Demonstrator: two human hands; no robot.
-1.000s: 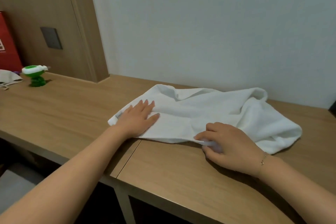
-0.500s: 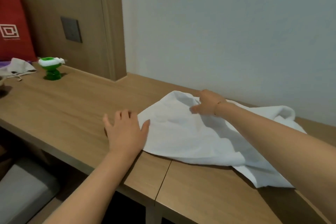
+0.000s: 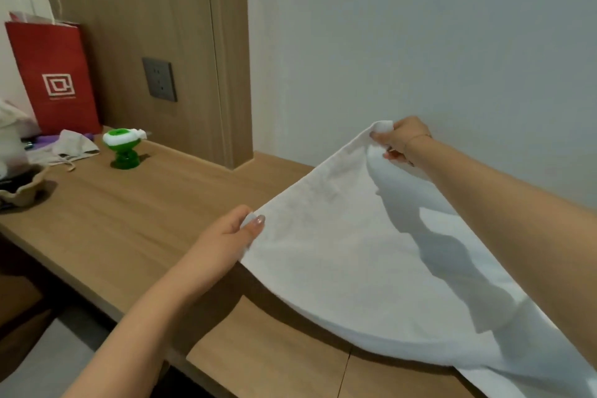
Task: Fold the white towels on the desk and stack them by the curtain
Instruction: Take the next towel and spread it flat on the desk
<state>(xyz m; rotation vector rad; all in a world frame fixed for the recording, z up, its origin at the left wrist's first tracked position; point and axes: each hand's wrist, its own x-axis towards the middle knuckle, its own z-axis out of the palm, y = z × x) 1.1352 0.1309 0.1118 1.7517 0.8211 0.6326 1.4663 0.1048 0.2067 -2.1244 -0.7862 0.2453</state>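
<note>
two hands (image 3: 226, 236) at towel (image 3: 339, 268) corners

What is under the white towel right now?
Under the lifted left edge of the white towel, bare wooden desk shows, in shadow. Both hands, left and right, pinch its corners. Farther right the towel covers the desk, hiding anything beneath.

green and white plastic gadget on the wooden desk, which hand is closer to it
Left. The left hand grips the white towel corner right of the green and white plastic gadget; the right hand holds the farther corner.
</note>
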